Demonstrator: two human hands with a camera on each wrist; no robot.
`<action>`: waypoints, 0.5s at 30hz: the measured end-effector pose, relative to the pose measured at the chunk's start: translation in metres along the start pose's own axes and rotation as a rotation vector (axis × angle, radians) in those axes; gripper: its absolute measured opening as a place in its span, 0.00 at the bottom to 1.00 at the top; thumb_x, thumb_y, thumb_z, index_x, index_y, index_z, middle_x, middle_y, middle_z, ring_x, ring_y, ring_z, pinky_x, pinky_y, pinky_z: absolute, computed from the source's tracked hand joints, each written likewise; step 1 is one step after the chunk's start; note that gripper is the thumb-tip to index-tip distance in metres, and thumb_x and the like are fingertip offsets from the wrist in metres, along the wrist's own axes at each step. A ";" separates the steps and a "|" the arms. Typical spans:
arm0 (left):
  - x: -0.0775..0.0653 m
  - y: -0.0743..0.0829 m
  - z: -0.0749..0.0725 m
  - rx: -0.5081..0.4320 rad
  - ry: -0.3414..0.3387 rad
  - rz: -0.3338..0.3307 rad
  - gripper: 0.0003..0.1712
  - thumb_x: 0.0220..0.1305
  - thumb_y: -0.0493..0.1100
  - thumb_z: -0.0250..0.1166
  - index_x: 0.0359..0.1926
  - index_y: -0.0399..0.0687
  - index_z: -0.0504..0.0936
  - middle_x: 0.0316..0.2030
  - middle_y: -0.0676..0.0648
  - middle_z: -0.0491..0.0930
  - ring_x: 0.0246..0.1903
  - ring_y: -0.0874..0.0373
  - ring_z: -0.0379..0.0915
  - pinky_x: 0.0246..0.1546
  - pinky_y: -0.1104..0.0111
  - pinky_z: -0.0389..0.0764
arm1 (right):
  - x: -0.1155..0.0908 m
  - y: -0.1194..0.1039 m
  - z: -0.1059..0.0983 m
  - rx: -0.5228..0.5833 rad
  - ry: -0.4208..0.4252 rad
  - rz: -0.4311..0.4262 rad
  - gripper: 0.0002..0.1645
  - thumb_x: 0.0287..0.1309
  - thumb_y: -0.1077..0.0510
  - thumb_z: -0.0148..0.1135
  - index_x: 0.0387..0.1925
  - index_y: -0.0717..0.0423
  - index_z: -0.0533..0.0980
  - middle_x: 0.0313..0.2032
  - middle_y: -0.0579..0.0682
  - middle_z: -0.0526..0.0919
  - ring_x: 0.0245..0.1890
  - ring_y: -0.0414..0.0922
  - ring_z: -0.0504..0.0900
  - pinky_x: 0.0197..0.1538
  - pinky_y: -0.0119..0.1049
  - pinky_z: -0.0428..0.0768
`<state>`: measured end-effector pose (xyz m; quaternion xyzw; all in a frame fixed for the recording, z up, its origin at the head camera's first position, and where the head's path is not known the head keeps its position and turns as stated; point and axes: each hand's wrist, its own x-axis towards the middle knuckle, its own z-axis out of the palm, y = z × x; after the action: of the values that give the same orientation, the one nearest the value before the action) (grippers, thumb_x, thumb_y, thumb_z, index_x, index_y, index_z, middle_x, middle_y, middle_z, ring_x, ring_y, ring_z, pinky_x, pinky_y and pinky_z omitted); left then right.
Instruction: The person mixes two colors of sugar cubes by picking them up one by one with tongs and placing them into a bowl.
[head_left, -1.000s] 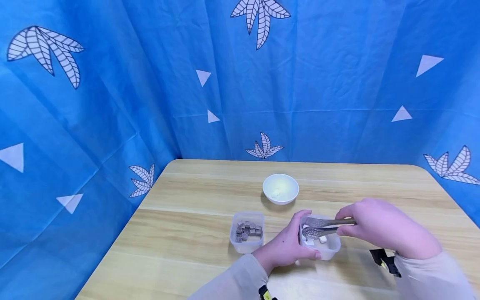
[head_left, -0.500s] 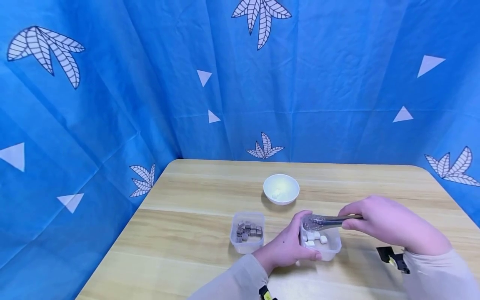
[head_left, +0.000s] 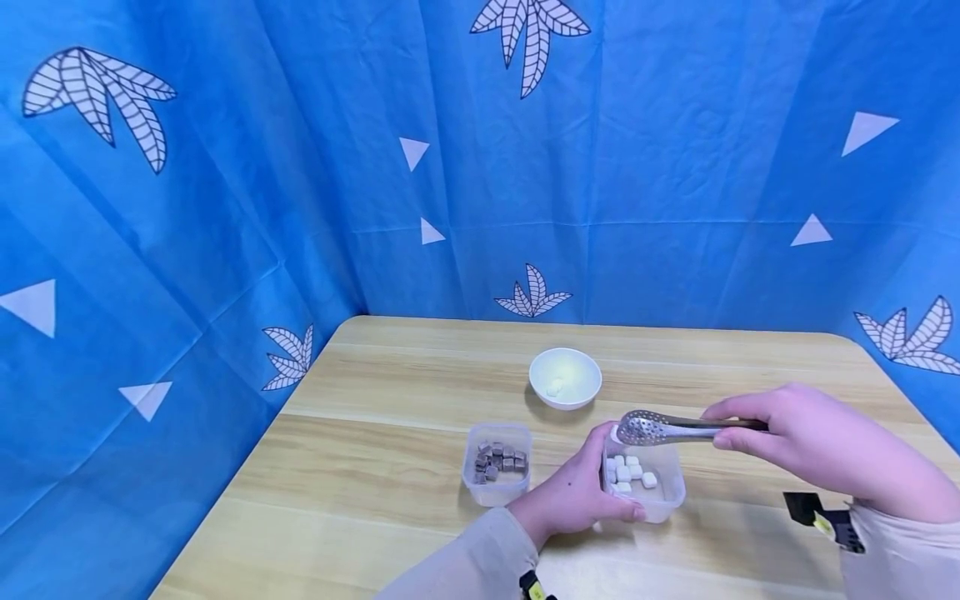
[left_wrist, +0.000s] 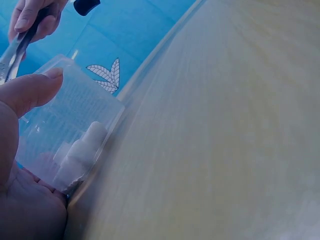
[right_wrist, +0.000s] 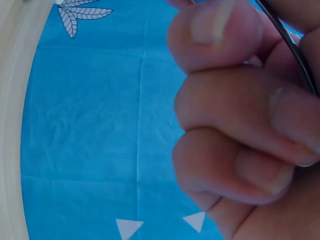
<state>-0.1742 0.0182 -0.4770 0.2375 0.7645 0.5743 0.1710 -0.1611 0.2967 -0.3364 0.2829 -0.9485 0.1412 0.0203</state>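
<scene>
My left hand (head_left: 573, 492) grips the near left side of a clear plastic container (head_left: 663, 502), its thumb along the front. Inside lie several white cubes (head_left: 635, 472), which also show through the wall in the left wrist view as white blocks (left_wrist: 82, 150). My right hand (head_left: 817, 446) holds metal tongs (head_left: 667, 428) with perforated ends, level above the container's far rim. A small white piece shows at the tongs' tips. In the right wrist view, curled fingers (right_wrist: 235, 110) wrap the tongs' dark handle (right_wrist: 290, 42), while the tips are out of that view.
Left of my left hand stands a second clear container (head_left: 497, 493) with several dark brown cubes (head_left: 495, 461). Beyond both containers is a white bowl (head_left: 565, 400) with a small pale piece in it. A blue patterned curtain (head_left: 337, 150) hangs behind the wooden table (head_left: 360, 467).
My right hand has drawn back to the right and lifted the tongs out of the container, their arms now closer together. The left hand stays on the container.
</scene>
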 end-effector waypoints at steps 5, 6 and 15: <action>0.000 0.000 0.000 0.053 0.012 -0.022 0.53 0.46 0.47 0.83 0.68 0.67 0.60 0.65 0.63 0.68 0.59 0.68 0.67 0.65 0.69 0.63 | 0.004 -0.003 0.002 -0.033 0.067 -0.020 0.15 0.65 0.44 0.67 0.51 0.38 0.84 0.43 0.33 0.86 0.38 0.29 0.81 0.41 0.41 0.82; 0.000 0.000 0.000 0.059 0.014 -0.021 0.52 0.46 0.47 0.83 0.67 0.66 0.61 0.65 0.64 0.68 0.59 0.68 0.67 0.65 0.69 0.63 | 0.006 -0.004 0.003 -0.037 0.081 -0.027 0.15 0.64 0.44 0.67 0.51 0.38 0.84 0.43 0.33 0.86 0.38 0.29 0.81 0.41 0.41 0.82; 0.001 -0.001 -0.001 0.009 -0.006 0.024 0.60 0.49 0.41 0.82 0.75 0.67 0.54 0.67 0.59 0.66 0.57 0.67 0.68 0.61 0.72 0.68 | 0.025 -0.009 0.023 -0.020 0.263 -0.100 0.13 0.63 0.49 0.70 0.49 0.43 0.85 0.26 0.25 0.76 0.20 0.27 0.65 0.31 0.33 0.73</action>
<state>-0.1755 0.0179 -0.4775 0.2490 0.7638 0.5721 0.1655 -0.1759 0.2697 -0.3530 0.3087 -0.9237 0.1664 0.1543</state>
